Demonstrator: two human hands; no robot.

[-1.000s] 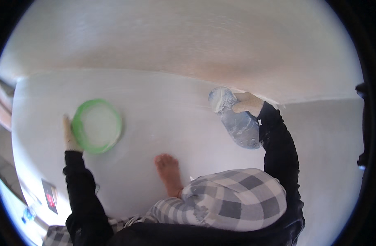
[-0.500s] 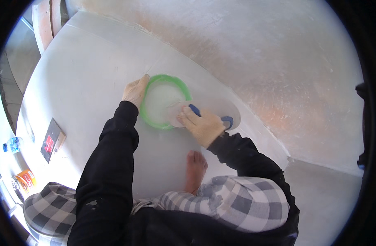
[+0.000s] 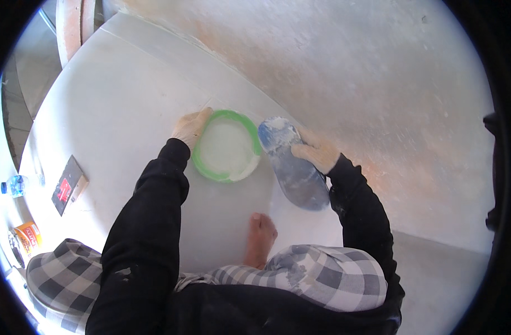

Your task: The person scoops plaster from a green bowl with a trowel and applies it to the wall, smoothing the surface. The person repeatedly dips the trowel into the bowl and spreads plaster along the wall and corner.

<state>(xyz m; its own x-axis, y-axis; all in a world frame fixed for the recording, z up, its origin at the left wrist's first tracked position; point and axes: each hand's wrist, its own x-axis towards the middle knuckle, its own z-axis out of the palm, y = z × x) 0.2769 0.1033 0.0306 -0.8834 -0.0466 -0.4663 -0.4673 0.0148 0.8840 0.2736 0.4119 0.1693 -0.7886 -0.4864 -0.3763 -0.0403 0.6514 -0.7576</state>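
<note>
My left hand (image 3: pixel 191 127), in a pale knit glove, grips the left side of a round green tray (image 3: pixel 227 178) with white paste inside and on its rim. Just right of it, my right hand (image 3: pixel 314 149), gloved alike, holds an oval trowel (image 3: pixel 297 181) with its smooth translucent grey-blue face upward, white paste smeared at the upper end. The thumb lies over that face; the other fingers are hidden behind it. Both hold their things over a pale smooth curved surface (image 3: pixel 127 72), where my bare foot (image 3: pixel 260 240) rests below the tray.
A mottled plastered wall (image 3: pixel 378 84) rises along the top and right. At left lie a flat steel scraper (image 3: pixel 66 184), a water bottle (image 3: pixel 15 185) and an orange-labelled container (image 3: pixel 28 240), near the curved edge of the surface. A rounded pale pink structure (image 3: pixel 71 30) stands at upper left.
Since half a second ago my right hand has drawn the trowel rightward off the tray and turned its flat face upward. Across the last second the view has swung, bringing tray and left hand toward the middle.
</note>
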